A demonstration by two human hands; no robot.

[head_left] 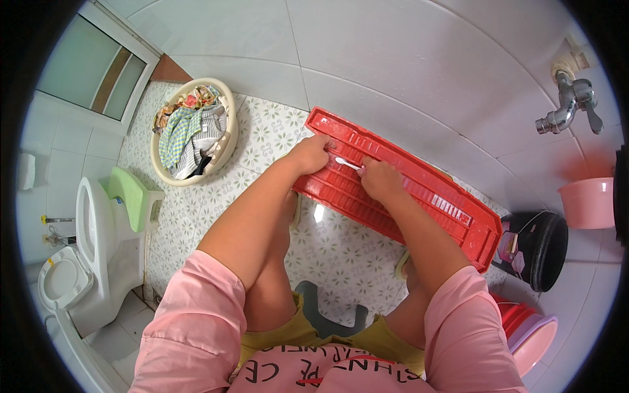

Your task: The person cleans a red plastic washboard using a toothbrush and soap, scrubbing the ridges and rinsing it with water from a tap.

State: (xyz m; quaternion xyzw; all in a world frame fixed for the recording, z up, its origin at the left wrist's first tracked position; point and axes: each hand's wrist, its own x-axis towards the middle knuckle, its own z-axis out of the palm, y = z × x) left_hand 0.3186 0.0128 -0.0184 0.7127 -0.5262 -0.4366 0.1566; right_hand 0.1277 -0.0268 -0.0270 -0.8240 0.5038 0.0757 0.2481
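A long red ribbed plastic panel (427, 179) lies slantwise before me, one end close to the tiled wall. My left hand (314, 153) is closed over its left end, fingertips curled onto the ribs. Between the fingers of my right hand (382, 179) is a slim white brush (347, 163), possibly a toothbrush. Its pale head points toward my left hand, resting on or just above the ribs; most of the handle is hidden by the fingers. White marks show along the panel's right part.
A cream basin (233, 142) of clothes (184, 135) stands far left. Nearer left are a green stool (128, 199) and a toilet (88, 221). At right are a metal tap (570, 105), a pink bucket (587, 204), a black bucket (550, 250) and stacked basins (533, 346).
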